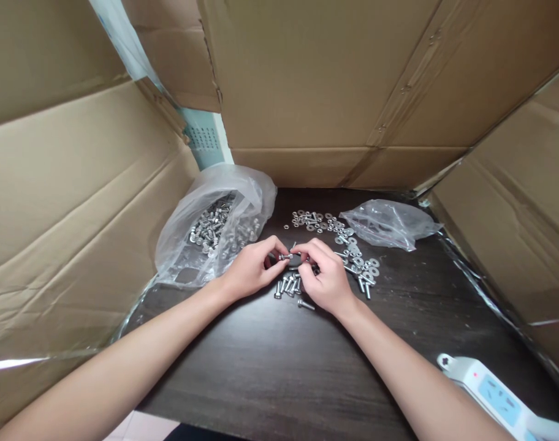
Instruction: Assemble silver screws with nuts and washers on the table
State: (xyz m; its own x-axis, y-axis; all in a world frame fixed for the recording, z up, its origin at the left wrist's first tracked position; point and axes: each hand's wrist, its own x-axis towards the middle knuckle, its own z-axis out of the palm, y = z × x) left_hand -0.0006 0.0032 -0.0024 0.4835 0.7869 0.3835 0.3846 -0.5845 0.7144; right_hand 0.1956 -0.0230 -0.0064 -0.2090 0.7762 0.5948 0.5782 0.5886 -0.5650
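Both hands are together at the middle of the dark wood-grain counter, working on one small silver machine screw. The left hand pinches the screw between thumb and forefinger, holding it roughly level just above the counter. The right hand meets it from the other side, its fingers curled in at the screw's tip; whether they hold a washer or nut there I cannot tell, the piece being too small and partly covered. It looks like the fitting step, something being slipped or threaded onto the shank. To my eye the next move calls for a steady left pinch and a fine turn or push from the right fingertips, keeping the two parts in line.

Directly beneath the hands lies a small heap of loose silver screws (one lies apart, nearer the person). Behind and to the right is a scatter of flat silver washers and nuts, trailing down past the right hand. A clear plastic bag full of screws sits open on the left, and a crumpled, nearly flat clear plastic bag lies on the right. Brown cardboard sheets wall the counter in on three sides, leaving elbows little room. A white power strip lies at the near right edge, well apart from the work.
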